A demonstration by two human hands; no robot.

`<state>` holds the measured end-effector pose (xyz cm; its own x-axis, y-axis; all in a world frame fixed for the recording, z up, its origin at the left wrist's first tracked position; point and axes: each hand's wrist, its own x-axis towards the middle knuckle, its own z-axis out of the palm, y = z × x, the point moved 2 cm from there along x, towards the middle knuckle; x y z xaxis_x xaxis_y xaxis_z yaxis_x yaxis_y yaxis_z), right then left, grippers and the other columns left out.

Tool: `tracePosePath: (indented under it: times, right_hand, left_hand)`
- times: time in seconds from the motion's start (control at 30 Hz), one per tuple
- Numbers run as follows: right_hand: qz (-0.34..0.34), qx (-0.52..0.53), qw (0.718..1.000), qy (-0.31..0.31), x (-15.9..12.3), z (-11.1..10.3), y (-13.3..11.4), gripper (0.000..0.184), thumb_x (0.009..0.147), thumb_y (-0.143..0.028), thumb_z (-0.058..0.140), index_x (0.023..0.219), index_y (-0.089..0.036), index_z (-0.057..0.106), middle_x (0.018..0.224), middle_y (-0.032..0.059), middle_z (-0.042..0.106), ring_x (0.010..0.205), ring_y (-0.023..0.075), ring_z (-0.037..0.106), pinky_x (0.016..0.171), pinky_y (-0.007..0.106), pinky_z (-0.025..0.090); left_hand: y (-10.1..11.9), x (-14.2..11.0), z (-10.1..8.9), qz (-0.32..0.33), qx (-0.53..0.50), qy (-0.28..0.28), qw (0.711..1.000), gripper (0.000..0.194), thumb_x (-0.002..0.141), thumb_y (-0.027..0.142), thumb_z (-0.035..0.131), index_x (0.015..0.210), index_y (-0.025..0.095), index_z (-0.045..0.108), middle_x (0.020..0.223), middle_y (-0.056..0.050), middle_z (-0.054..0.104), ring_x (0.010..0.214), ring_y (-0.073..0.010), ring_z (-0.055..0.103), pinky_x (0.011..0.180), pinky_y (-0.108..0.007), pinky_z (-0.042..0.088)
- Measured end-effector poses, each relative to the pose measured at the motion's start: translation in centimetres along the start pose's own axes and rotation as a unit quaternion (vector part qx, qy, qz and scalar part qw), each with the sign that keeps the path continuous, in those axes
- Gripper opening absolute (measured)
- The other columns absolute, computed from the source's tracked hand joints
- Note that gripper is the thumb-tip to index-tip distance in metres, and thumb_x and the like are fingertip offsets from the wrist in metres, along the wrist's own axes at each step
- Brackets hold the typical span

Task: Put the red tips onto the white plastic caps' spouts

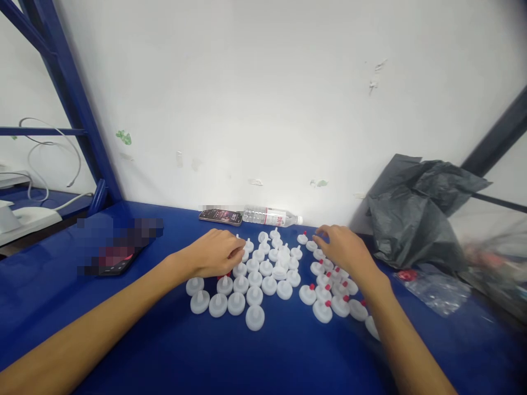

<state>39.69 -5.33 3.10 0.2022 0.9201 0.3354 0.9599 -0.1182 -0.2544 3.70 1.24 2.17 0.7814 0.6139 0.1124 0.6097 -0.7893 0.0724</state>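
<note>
The plain white caps [254, 279] sit in a loose group at the middle of the surface [272, 362], most with the narrow spout upward; take that group as the clock's centre, twelve towards the wall [247, 99]. They look like thin moulded plastic: probably light, fairly stiff, a little slippery and easy to tip or nudge into a neighbour. The spout offers a natural pinch, the round rim a steadier hold. At three o'clock lie the red-tipped caps [322, 311], likely to handle alike. The left hand [216, 252] is at ten o'clock, fingers curled down; the right hand [343, 247] is at two, fingers bent. I cannot tell whether either pinches a cap. A clear bottle [265, 216] lies at twelve, a phone [221, 216] at eleven.
</note>
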Motion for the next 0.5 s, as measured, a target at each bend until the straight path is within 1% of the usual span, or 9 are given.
tracePosePath:
  times: [0.03,0.1,0.2,0.27,0.33,0.37,0.4,0.47,0.5]
  right_hand:
    - [0.003,-0.001,1.0,-0.001,0.1,0.5,0.4,0.016,0.109,-0.032,0.078,0.103,-0.026,0.092,0.108,0.0159,0.097,0.107,0.0366,0.088,0.086,0.042,0.056]
    - [0.004,0.006,1.0,-0.008,0.1,1.3,0.9,0.014,0.107,-0.033,0.083,0.097,-0.027,0.091,0.098,0.0128,0.095,0.099,0.034,0.088,0.084,0.04,0.056]
    - [0.001,0.029,0.999,-0.016,0.2,2.1,1.0,0.014,0.103,-0.03,0.09,0.089,-0.029,0.087,0.087,0.0076,0.091,0.087,0.0305,0.087,0.079,0.038,0.053]
    - [-0.002,0.048,0.999,-0.016,0.3,2.3,1.0,0.017,0.1,-0.026,0.091,0.086,-0.029,0.084,0.084,0.0061,0.09,0.084,0.0296,0.086,0.077,0.038,0.052]
    - [-0.006,0.069,0.998,-0.009,0.4,2.1,0.9,0.02,0.1,-0.025,0.089,0.084,-0.03,0.079,0.083,0.0064,0.089,0.084,0.0302,0.086,0.077,0.038,0.054]
    - [-0.01,0.082,0.997,-0.002,0.5,1.9,0.7,0.02,0.103,-0.027,0.086,0.085,-0.03,0.077,0.086,0.0076,0.091,0.086,0.0306,0.087,0.079,0.039,0.058]
    - [-0.017,0.099,0.995,0.005,0.6,1.6,0.5,0.019,0.106,-0.03,0.083,0.088,-0.03,0.075,0.094,0.0095,0.093,0.089,0.0308,0.089,0.082,0.04,0.062]
    - [-0.034,0.136,0.99,0.019,0.6,1.1,-0.2,0.017,0.113,-0.038,0.074,0.098,-0.03,0.072,0.119,0.0136,0.098,0.099,0.0304,0.092,0.089,0.042,0.069]
    - [-0.043,0.154,0.987,0.024,0.5,0.8,-0.7,0.015,0.115,-0.04,0.07,0.103,-0.031,0.071,0.13,0.0144,0.098,0.103,0.03,0.093,0.091,0.043,0.072]
  left_hand:
    - [0.0,0.1,0.0,-0.002,0.005,-0.004,1.0,0.035,0.116,0.016,0.062,0.084,0.028,0.053,0.081,-0.003,0.075,0.069,-0.0249,0.061,0.069,-0.041,0.024]
    - [0.1,0.1,-0.1,-0.004,0.013,-0.01,1.0,0.034,0.116,0.016,0.062,0.085,0.028,0.055,0.082,-0.004,0.077,0.071,-0.0258,0.063,0.069,-0.041,0.025]
    - [0.2,0.1,-0.1,-0.006,0.013,-0.013,1.0,0.035,0.118,0.017,0.061,0.085,0.028,0.054,0.083,-0.004,0.077,0.072,-0.0261,0.064,0.069,-0.041,0.026]
    - [0.2,0.1,-0.2,-0.007,0.009,-0.01,1.0,0.038,0.12,0.017,0.06,0.085,0.029,0.051,0.083,-0.003,0.077,0.071,-0.0257,0.064,0.07,-0.04,0.025]
    - [0.1,0.1,-0.2,-0.005,0.006,-0.002,1.0,0.04,0.121,0.017,0.059,0.084,0.029,0.049,0.082,-0.003,0.076,0.07,-0.0252,0.063,0.07,-0.041,0.024]
    - [0.2,0.2,-0.3,-0.003,0.006,0.003,1.0,0.041,0.122,0.017,0.059,0.084,0.029,0.048,0.081,-0.002,0.074,0.069,-0.025,0.062,0.069,-0.041,0.024]
    - [0.2,0.2,-0.3,0.0,0.006,0.01,1.0,0.042,0.122,0.018,0.059,0.084,0.029,0.048,0.08,-0.002,0.073,0.067,-0.0248,0.06,0.069,-0.041,0.024]
    - [0.3,0.2,-0.5,0.001,0.006,0.028,1.0,0.041,0.123,0.019,0.058,0.085,0.029,0.048,0.079,-0.001,0.072,0.066,-0.0243,0.058,0.068,-0.042,0.023]
    - [0.4,0.2,-0.6,0.0,0.009,0.039,0.999,0.04,0.124,0.02,0.057,0.086,0.029,0.049,0.078,-0.001,0.072,0.065,-0.0242,0.058,0.068,-0.042,0.023]
